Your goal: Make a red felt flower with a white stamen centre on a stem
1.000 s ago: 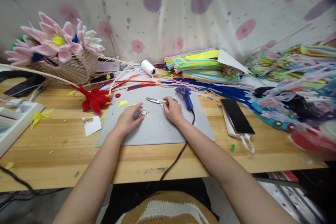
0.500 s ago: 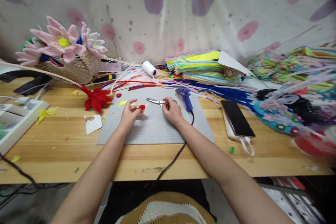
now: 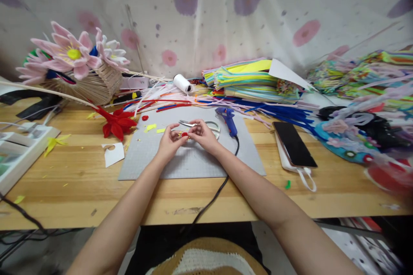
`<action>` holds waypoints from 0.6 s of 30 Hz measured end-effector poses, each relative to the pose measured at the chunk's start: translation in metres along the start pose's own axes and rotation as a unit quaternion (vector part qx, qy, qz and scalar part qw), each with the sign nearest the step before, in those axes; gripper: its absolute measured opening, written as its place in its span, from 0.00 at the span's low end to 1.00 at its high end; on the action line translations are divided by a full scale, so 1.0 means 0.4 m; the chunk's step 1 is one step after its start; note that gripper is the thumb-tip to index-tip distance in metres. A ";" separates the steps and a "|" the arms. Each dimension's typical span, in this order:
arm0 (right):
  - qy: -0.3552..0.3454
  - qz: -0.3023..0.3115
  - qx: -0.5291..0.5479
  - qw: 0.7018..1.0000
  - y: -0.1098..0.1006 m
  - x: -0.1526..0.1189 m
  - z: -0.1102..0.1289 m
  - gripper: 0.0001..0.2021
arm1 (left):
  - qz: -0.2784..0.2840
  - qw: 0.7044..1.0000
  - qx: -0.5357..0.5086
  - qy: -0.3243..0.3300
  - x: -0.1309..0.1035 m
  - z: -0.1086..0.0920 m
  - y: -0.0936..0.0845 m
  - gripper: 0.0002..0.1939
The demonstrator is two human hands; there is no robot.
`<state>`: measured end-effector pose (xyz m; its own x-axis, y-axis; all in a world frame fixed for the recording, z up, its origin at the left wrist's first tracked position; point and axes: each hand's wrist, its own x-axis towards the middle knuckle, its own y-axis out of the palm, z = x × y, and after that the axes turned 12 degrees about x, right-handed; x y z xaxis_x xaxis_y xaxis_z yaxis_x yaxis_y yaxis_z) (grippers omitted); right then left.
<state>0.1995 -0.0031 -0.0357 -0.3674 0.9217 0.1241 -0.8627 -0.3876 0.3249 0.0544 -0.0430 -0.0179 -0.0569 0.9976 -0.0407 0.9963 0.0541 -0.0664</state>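
My left hand (image 3: pixel 169 142) pinches a small round red piece with yellow bits (image 3: pixel 184 134) around its edge, held just above the grey cutting mat (image 3: pixel 142 167). From the other side, the thumb and fingers of my right hand (image 3: pixel 205 138) close on the same piece. Behind my right hand lie the scissors (image 3: pixel 214 126) on the mat; the hand covers part of them. Yellow scraps (image 3: pixel 150 127) and a second red disc (image 3: pixel 145 118) are on the mat to the left.
A blue glue gun (image 3: pixel 227 121) lies at the mat's right, its cord crossing the table front. A red fuzzy flower (image 3: pixel 118 123) and a white card (image 3: pixel 113 154) are left. A phone (image 3: pixel 294 144) is right. Fuzzy stems (image 3: pixel 245 79) and a thread spool (image 3: pixel 182 83) lie behind.
My right hand has let go of the scissors, which lie on the mat, and moved left to the red piece. My left hand has shifted right with the piece, so both hands meet.
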 end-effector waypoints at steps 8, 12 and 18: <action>-0.006 -0.023 -0.018 1.000 0.009 -0.011 0.013 0.19 | -0.026 0.999 -0.021 -0.036 0.001 -0.002 -0.004 0.32; -0.012 -0.015 -0.031 0.999 0.015 -0.005 0.005 0.19 | -0.015 0.998 -0.019 -0.052 -0.004 -0.002 -0.005 0.34; -0.001 -0.020 -0.005 1.000 0.003 -0.006 0.003 0.19 | -0.022 0.998 -0.031 -0.053 -0.002 0.000 -0.009 0.33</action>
<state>0.1997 -0.0060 -0.0346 -0.3310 0.9368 0.1131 -0.8803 -0.3497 0.3205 0.0510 -0.0441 -0.0178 -0.1030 0.9841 -0.1444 0.9947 0.1029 -0.0079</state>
